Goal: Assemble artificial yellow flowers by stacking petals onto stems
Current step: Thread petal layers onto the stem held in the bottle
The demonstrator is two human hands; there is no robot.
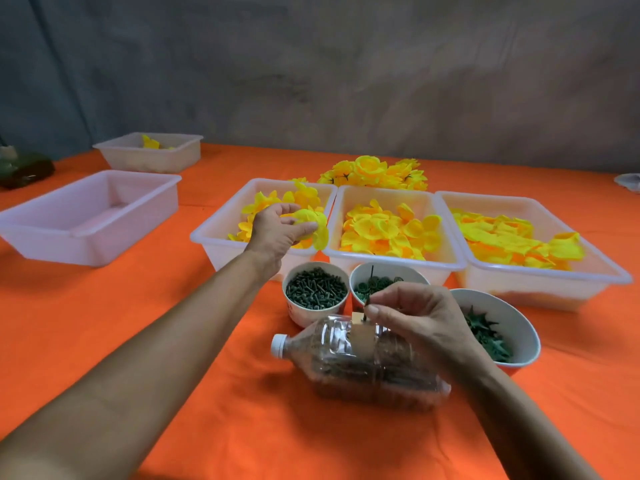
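Orange tablecloth (pixel 173 341) covers the whole table. Three white tubs sit side by side across the middle: left tub (pixel 221 233) with yellow petal layers, middle tub (pixel 391 261) with cupped petals, right tub (pixel 540 271) with flatter petals. Two more tubs at far left: the nearer one (pixel 86 220) looks bare inside, the farther one (pixel 149 154) has a bit of yellow in it. A pile of finished yellow flowers (pixel 374 171) lies behind the middle tub. A clear plastic bottle (pixel 360 362) lies on its side near you, cap pointing left. Three paper cups sit just beyond it: left cup (pixel 315 289) with dark green pegs, middle cup (pixel 381 282) with green discs, right cup (pixel 498 327) with green calyx pieces. Your left hand (pixel 273 233) hovers over the left tub, thumb and fingers curled round a yellow petal layer (pixel 311 223). Your right hand (pixel 415 313) is above the bottle, thumb and forefinger pinching a thin dark stem (pixel 370 285) upright.
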